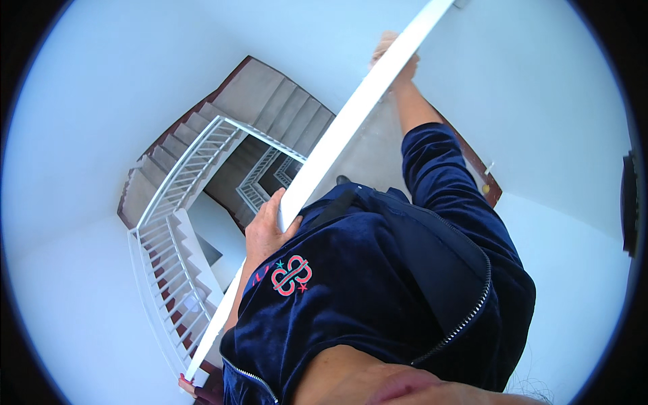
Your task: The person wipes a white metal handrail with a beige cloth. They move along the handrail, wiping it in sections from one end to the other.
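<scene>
A long white board [364,101] crosses the view diagonally, from the upper right down to the lower left. My left hand [264,231] is closed on it near my chest, with the thumb and fingers at its edge. Farther up, my right hand [407,70] reaches out with the arm stretched; it grips the board from behind, partly hidden by it and somewhat blurred. At the lower left another person's hand [187,385], with a dark sleeve, touches the board's far end.
A stairwell drops away on the left, with grey steps [283,108] and white metal railings [192,162]. Pale walls [81,121] surround it, edged below by a dark red skirting [466,152]. Something dark [630,202] is on the right wall. The grey floor [371,152] shows beyond me.
</scene>
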Available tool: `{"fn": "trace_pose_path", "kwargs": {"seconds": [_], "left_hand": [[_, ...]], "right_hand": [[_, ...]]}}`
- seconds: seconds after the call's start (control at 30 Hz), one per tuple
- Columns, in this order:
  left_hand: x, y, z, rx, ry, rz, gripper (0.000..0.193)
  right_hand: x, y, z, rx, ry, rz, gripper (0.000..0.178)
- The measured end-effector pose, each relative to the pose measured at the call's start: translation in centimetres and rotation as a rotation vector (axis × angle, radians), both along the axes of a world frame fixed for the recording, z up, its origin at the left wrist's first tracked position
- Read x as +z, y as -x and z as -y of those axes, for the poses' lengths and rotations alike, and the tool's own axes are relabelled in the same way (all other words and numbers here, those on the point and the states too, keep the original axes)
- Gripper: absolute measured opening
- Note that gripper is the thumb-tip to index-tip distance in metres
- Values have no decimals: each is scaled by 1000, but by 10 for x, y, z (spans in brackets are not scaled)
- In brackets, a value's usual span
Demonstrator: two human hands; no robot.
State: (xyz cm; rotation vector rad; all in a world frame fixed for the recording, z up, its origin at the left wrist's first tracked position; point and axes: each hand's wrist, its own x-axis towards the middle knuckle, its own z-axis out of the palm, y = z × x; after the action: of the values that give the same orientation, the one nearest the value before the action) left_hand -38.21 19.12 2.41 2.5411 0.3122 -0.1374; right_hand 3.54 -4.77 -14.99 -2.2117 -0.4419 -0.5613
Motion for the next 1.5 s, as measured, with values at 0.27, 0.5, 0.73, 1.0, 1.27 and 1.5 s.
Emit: {"fn": "trace_pose_path", "kwargs": {"seconds": [0.27,0.5,0.73,1.0,1.27,1.5], "left_hand": [[3,-7,13,31,36,39,68],[10,-15,16,29,-1,78,73],[13,-20,14,-9,3,60,68],[12,-9,9,-18,37,167,60],[-3,2,2,-52,-7,144,72],[-8,9,-2,-52,50,269,82]], "right_hand": [[13,-68,42,203,102,-1,63],[27,-85,57,339,187,-13,55],[27,-52,59,420,228,-30,48],[20,-17,34,450,199,-9,42],[0,31,-8,554,25,-31,39],[6,162,-59,487,-183,20,33]]}}
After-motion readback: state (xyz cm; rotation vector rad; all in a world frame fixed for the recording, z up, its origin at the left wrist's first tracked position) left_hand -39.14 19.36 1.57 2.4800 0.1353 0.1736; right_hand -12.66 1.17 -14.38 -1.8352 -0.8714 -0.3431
